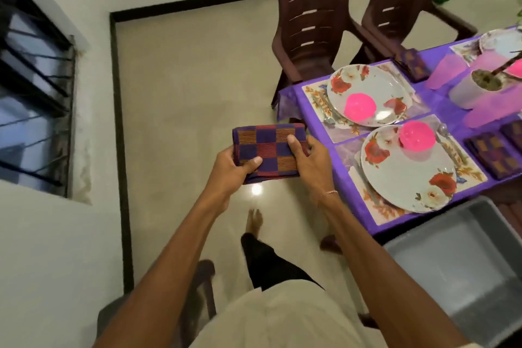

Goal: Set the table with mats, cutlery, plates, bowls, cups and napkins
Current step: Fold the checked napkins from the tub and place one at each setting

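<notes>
**Folded napkin gripped in both hands, just off the worktop's left edge**

Worktop (440, 106): draped in purple cloth, taken here as the reference for everything else

Against the worktop's far side, side by side: left chair (308, 22) and right chair (401, 0), both brown plastic with slatted backs

Just past the worktop's near end and lower down: grey tub (457, 257)

Along the worktop's left edge, side by side: near mat (375, 210) and far mat (315, 96), both floral, each under a plate

On those mats: near plate (406, 178) and far plate (364, 85), white with red flowers

Off the worktop's left edge, over the floor (183, 93) and level with the gap between the two plates: held napkin (268, 147), folded flat, checked purple, red and orange, touching no part of the worktop

At the held napkin's near-left corner: left hand (234, 167), thumb pressed on top, fingers (243, 175) clenched round the cloth from below

At its right edge: right hand (308, 158), fingers (292, 141) curled over the cloth and grasping it, thin bracelet (329, 193) at the wrist

On the plates: near bowl (417, 135) and far bowl (360, 104), bright pink

Further in from the worktop's left edge, beside the mats: two more folded napkins, blurred, and pale pink cups (446, 70) around a grey pot (474, 87)
</notes>
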Tool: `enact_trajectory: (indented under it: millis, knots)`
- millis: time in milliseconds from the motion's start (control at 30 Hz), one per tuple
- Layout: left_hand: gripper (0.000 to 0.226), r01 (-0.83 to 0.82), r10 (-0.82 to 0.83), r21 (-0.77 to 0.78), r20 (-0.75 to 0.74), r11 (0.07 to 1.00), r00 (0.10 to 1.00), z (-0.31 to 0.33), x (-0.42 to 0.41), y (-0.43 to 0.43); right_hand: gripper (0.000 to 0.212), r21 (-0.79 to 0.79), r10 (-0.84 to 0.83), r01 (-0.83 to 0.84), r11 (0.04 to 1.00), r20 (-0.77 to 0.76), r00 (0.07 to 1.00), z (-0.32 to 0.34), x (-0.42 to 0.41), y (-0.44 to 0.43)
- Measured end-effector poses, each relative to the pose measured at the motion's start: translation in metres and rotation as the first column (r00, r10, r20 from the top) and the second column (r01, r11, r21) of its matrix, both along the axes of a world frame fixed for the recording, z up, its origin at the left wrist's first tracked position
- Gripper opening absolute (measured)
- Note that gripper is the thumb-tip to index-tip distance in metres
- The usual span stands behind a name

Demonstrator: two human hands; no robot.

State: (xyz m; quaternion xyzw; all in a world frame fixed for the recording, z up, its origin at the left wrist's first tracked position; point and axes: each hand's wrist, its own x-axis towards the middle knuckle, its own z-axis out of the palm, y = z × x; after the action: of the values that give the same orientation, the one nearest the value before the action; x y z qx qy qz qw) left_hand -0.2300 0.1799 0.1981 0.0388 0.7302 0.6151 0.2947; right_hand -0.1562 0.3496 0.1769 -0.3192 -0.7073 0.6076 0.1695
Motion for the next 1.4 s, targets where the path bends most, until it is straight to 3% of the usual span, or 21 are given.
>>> enact_trajectory:
  millis: [233,400,533,667,800,867,933,1100,1400]
  knots:
    - [0.019,0.147,-0.145,-0.053,0.034,0.988,0.989,0.013,-0.172,0.062,0.022,-0.113,-0.103,0.093,0.989,-0.088,0.991,0.005,-0.156,0.057]
    - [0.018,0.102,-0.103,-0.028,-0.019,0.994,0.995,0.030,-0.279,0.118,0.022,-0.138,-0.191,0.175,0.975,-0.109,0.976,0.015,-0.256,0.089]
    - [0.014,0.121,-0.127,-0.060,-0.112,0.991,0.986,0.020,-0.365,0.167,0.024,-0.107,-0.255,0.246,0.963,-0.084,0.963,0.008,-0.335,0.125]
    - [0.015,0.234,-0.258,-0.130,-0.216,0.964,0.942,0.000,-0.472,0.218,0.022,-0.020,-0.344,0.343,0.939,-0.061,0.937,-0.006,-0.431,0.169]
    - [0.012,0.284,-0.308,-0.132,-0.226,0.950,0.924,-0.002,-0.576,0.259,0.024,0.028,-0.417,0.419,0.907,-0.061,0.907,-0.004,-0.524,0.203]
    - [0.014,0.349,-0.375,-0.152,-0.200,0.925,0.905,-0.001,-0.658,0.290,0.025,0.015,-0.481,0.482,0.876,-0.044,0.875,-0.003,-0.600,0.227]
    - [0.019,0.354,-0.379,-0.143,-0.226,0.924,0.897,0.003,-0.670,0.298,0.026,0.007,-0.492,0.493,0.870,-0.060,0.869,0.002,-0.608,0.233]
    - [0.045,0.467,-0.496,-0.172,-0.210,0.867,0.843,0.013,-0.797,0.383,0.021,-0.077,-0.618,0.614,0.786,-0.050,0.785,0.007,-0.724,0.296]
    - [0.041,0.657,-0.671,-0.145,-0.233,0.739,0.704,-0.013,-0.933,0.574,0.019,-0.102,-0.785,0.779,0.619,-0.084,0.613,-0.018,-0.844,0.452]
